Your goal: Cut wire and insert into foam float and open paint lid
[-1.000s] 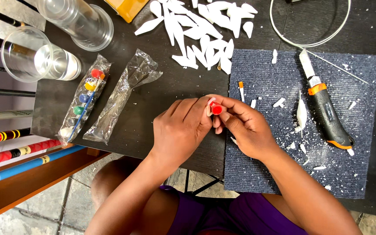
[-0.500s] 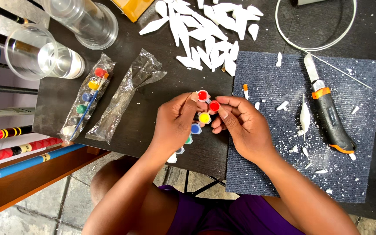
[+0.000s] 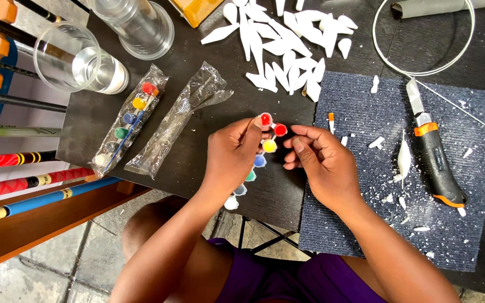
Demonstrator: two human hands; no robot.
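Observation:
My left hand (image 3: 234,152) holds a strip of small joined paint pots (image 3: 258,161) above the dark table's front edge; red, yellow, blue, green and white pots show along it. One red pot (image 3: 280,130) sits flipped to the side at the strip's top. My right hand (image 3: 322,163) is at that top end, fingertips on the red pot, over the left edge of the dark blue mat (image 3: 405,168). An empty clear wrapper (image 3: 183,115) lies left of my hands.
A second paint pot strip in its clear packet (image 3: 130,120) lies further left. Two clear cups (image 3: 77,59) stand at the back left. White cut pieces (image 3: 284,39) lie at the back. An orange-and-black utility knife (image 3: 436,154), white scraps and a wire ring (image 3: 422,33) lie right.
The paint pot strip, bunched between my fingers a second ago, now hangs unfolded from my left hand. My right hand has shifted to its red top pot.

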